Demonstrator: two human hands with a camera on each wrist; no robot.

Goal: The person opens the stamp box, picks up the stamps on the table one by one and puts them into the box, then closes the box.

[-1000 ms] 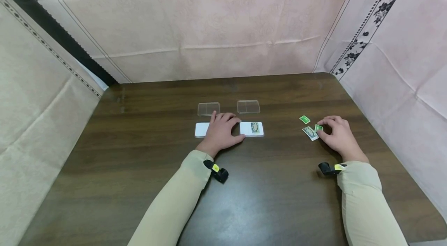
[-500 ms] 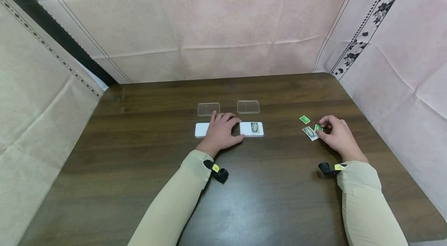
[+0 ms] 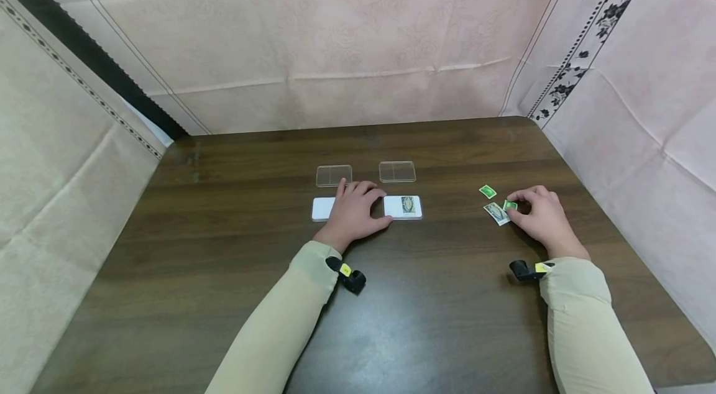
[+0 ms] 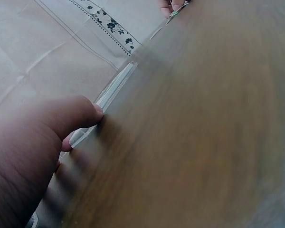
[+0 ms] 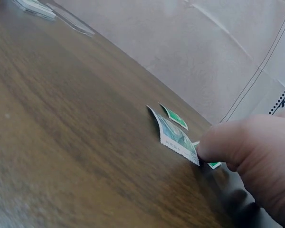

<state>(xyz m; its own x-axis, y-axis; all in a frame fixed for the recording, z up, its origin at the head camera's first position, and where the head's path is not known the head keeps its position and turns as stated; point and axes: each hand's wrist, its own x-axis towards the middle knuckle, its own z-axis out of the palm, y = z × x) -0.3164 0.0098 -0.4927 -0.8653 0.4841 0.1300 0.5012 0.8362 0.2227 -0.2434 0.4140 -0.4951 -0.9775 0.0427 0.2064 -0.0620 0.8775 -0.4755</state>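
Observation:
My left hand (image 3: 353,210) steadies a shallow clear plastic box (image 3: 416,215) by its left end. The thumb lies at the near edge and a finger at the far one. White content fills the box, with a greenish postage stamp (image 3: 408,204) on top. A second white-filled box (image 3: 321,209) is partly hidden beneath the left hand. Further right, my right hand (image 3: 541,217) pinches a small green stamp (image 3: 509,204) at the tabletop. Beside it lies a larger pale stamp (image 5: 175,135) with toothed edges, slightly curled. Another green stamp (image 5: 175,116) lies just behind.
Two clear plastic lids (image 3: 398,171) lie behind the boxes on the brown wooden table (image 3: 252,294). Pale cloth (image 3: 347,40) hangs along the back and both sides. Each wrist carries a black camera (image 3: 353,281).
The right fingers lifted slightly off the green stamp half a second ago and are now back down on it. The left hand, boxes and other stamps stay in place.

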